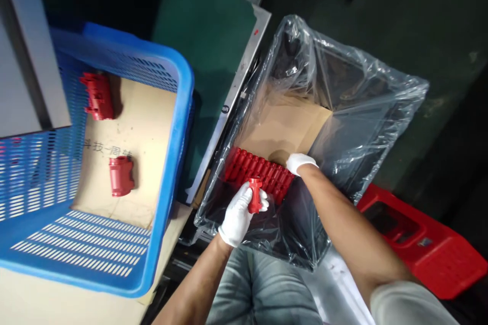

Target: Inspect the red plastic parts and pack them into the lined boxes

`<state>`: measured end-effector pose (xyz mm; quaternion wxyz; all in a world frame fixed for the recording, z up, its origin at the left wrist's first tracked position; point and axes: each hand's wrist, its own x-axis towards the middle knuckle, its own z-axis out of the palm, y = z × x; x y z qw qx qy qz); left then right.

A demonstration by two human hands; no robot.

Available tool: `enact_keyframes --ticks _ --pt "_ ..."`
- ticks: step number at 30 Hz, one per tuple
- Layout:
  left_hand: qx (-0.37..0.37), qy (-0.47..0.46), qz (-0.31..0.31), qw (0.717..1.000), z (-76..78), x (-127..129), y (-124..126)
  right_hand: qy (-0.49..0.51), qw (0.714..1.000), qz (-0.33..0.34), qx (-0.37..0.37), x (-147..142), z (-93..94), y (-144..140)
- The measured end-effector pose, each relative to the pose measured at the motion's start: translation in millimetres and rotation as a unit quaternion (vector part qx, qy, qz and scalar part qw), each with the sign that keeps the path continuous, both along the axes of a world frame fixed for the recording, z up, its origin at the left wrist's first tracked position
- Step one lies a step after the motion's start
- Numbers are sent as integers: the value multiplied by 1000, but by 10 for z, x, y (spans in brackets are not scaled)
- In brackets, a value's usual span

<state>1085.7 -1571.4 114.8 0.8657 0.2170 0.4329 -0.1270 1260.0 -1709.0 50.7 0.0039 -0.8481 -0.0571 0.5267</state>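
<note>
My left hand [238, 215], in a white glove, grips a red plastic part [255, 196] over the near edge of a dark box lined with a clear plastic bag [362, 111]. My right hand [299, 162], also gloved, reaches down inside the box and rests on the end of a row of red parts [256, 169] packed on brown cardboard [284, 122]. What the right fingers enclose is hidden.
A blue perforated basket [171, 127] stands on the left, tilted toward me, with two loose red parts [121, 176] [97, 95] on its cardboard floor. A green mat [206, 35] lies behind it. A red stool [419, 244] sits at lower right.
</note>
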Motion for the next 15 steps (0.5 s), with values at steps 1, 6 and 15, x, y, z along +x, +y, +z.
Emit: enact_keyframes --ticks 1,6,15 --pt "-3 -3 0 1000 32 15 4 -9 999 -15 38 -1 152 63" --pt "132 -11 -55 990 157 107 15 -15 960 -62 271 -237 952 353" --pt "346 -4 -174 922 134 197 162 -14 903 -203 377 -463 1091 318"
